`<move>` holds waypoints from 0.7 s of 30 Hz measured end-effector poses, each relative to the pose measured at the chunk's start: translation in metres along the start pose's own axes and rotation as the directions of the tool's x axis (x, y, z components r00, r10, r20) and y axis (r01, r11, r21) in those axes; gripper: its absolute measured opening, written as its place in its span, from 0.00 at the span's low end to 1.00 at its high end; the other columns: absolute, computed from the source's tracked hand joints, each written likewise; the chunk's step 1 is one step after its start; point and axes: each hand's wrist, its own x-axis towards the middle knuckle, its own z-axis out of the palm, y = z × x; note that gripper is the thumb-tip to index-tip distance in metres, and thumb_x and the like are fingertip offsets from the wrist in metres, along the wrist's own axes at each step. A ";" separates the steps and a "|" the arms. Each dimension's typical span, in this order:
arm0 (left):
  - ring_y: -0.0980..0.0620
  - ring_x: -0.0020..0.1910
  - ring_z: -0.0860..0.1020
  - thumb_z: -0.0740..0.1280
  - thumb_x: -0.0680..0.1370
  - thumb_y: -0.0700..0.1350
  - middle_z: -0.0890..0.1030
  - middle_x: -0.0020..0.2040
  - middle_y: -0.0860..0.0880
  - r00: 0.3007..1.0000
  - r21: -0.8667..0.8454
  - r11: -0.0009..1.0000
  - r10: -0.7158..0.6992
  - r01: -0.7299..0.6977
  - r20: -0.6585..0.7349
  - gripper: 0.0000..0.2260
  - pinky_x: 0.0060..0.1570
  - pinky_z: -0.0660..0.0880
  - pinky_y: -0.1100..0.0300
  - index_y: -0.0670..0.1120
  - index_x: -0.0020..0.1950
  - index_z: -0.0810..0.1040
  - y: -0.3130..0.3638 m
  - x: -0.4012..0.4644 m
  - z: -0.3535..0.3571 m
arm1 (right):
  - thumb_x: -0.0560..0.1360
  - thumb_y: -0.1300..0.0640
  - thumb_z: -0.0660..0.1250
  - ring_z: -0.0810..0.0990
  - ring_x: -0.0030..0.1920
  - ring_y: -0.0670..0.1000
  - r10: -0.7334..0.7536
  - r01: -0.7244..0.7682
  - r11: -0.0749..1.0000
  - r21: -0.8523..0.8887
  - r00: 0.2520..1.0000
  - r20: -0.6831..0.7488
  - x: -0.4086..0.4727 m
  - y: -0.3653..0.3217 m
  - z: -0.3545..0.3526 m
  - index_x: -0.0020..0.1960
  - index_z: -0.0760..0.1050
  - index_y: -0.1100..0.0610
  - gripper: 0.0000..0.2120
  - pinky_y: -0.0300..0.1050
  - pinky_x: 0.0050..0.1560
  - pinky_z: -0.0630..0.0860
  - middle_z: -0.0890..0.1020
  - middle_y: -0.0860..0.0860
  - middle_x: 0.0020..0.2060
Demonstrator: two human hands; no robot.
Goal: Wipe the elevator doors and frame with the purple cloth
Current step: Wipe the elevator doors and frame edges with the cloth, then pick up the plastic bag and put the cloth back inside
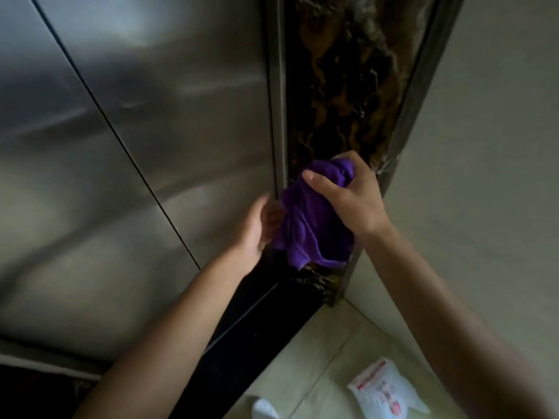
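Observation:
The brushed steel elevator doors (157, 122) fill the left and middle of the head view, split by a dark seam. To their right runs the frame of dark brown marble (348, 80) with a steel strip along its inner edge. My right hand (351, 198) is shut on the bunched top of the purple cloth (311, 228), which hangs down against the lower marble frame. My left hand (257, 231) touches the cloth's left edge with its fingers around the fabric; it is blurred.
A pale wall (484, 146) meets the marble frame on the right. A dark sill (251, 328) runs along the floor below the doors. On the beige floor tiles lie a white and red plastic bag (390, 391) and a second white scrap (263, 408).

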 end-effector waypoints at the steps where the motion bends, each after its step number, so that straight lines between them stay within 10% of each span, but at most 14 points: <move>1: 0.45 0.52 0.82 0.56 0.83 0.61 0.83 0.55 0.43 0.998 -0.034 0.999 -0.003 0.006 0.063 0.25 0.52 0.77 0.54 0.44 0.62 0.80 -0.012 -0.002 0.003 | 0.68 0.45 0.79 0.84 0.45 0.48 0.019 -0.021 0.999 -0.049 0.999 -0.043 -0.008 0.009 -0.011 0.51 0.74 0.52 0.20 0.46 0.45 0.83 0.83 0.48 0.44; 8: 0.41 0.66 0.80 0.73 0.74 0.43 0.83 0.64 0.42 0.915 -0.073 0.994 -0.043 0.079 0.402 0.25 0.69 0.72 0.40 0.44 0.71 0.76 -0.100 -0.029 0.078 | 0.68 0.47 0.79 0.86 0.47 0.54 0.294 -0.240 0.938 0.248 0.933 -0.208 -0.045 0.060 -0.059 0.50 0.77 0.56 0.19 0.58 0.52 0.83 0.85 0.53 0.44; 15: 0.48 0.56 0.83 0.69 0.75 0.39 0.85 0.56 0.45 0.798 0.074 0.996 -0.087 0.054 0.596 0.14 0.57 0.79 0.56 0.46 0.61 0.81 -0.139 -0.016 0.110 | 0.71 0.43 0.74 0.79 0.50 0.45 0.300 -0.460 0.859 -0.227 0.809 -0.505 -0.077 0.128 -0.127 0.61 0.75 0.51 0.23 0.44 0.54 0.79 0.81 0.44 0.50; 21: 0.50 0.46 0.84 0.67 0.72 0.37 0.86 0.47 0.49 0.713 0.094 0.965 -0.243 0.243 0.657 0.12 0.46 0.78 0.55 0.49 0.51 0.85 -0.174 0.008 0.143 | 0.70 0.40 0.75 0.83 0.57 0.48 0.533 -0.443 0.845 0.299 0.663 -0.526 -0.113 0.181 -0.167 0.67 0.75 0.54 0.31 0.48 0.62 0.79 0.82 0.51 0.60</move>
